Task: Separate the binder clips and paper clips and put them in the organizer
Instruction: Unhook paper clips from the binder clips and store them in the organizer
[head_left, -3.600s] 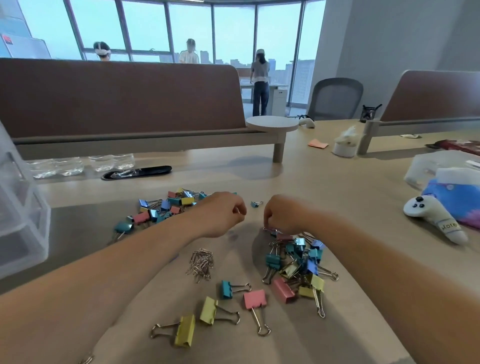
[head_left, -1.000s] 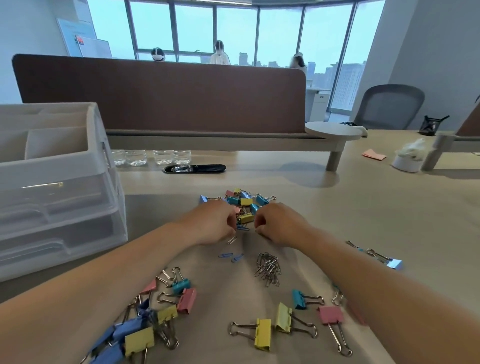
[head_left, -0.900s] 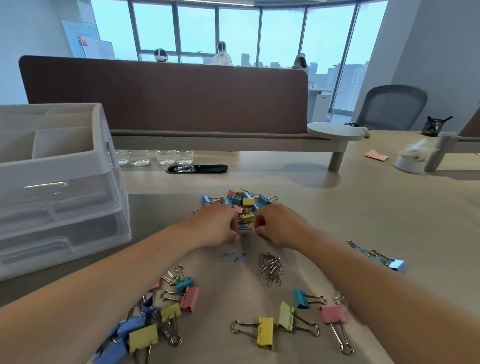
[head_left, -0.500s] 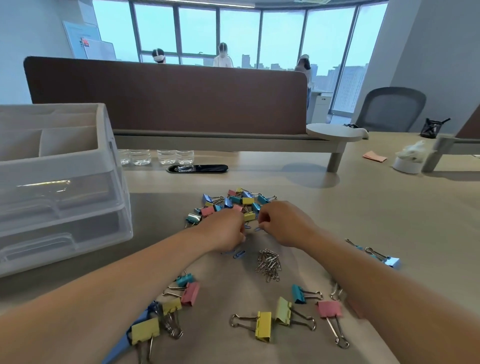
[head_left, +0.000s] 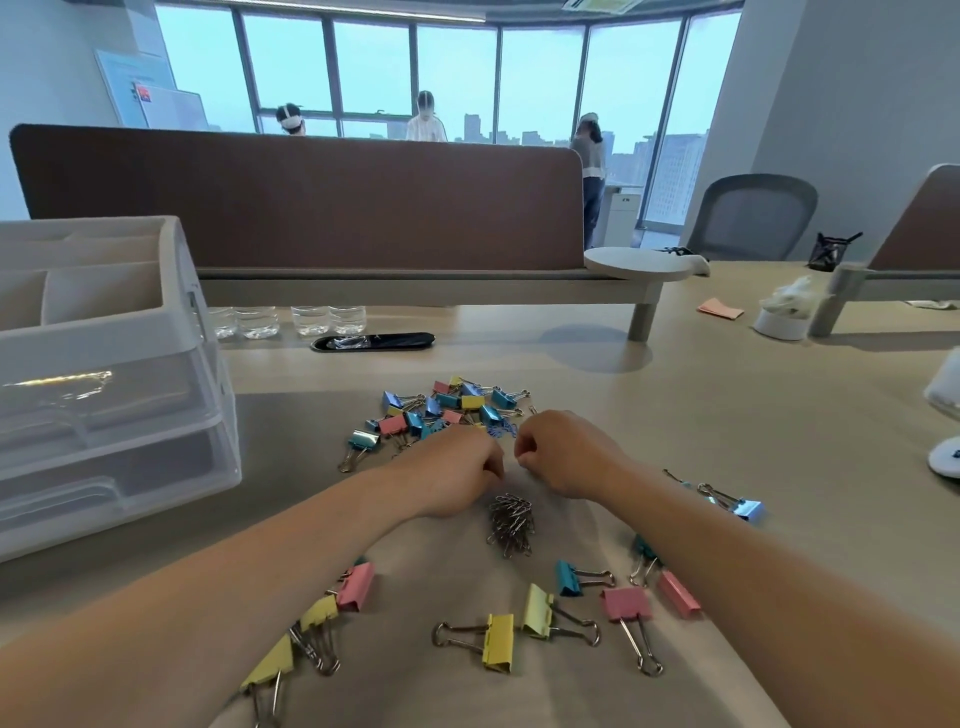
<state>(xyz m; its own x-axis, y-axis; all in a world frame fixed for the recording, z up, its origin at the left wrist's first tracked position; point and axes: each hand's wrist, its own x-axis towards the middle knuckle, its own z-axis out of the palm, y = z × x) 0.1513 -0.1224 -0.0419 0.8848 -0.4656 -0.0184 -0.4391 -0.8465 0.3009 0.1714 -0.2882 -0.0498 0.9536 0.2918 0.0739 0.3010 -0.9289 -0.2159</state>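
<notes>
above the silver paper clips (head_left: 510, 525), left hand (head_left: 457, 475) and right hand (head_left: 563, 452) curled, contents hidden

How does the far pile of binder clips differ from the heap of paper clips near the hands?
The binder clips are coloured: blue, pink, yellow, teal. The paper clips are plain silver wire. The binder clips spread wide beyond both hands; the paper clips lie bunched tight, nearer the camera. Both lie on the table, outside the organizer.

Bare left hand (head_left: 457, 475), bare right hand (head_left: 566, 452), sleeveless forearms.
</notes>
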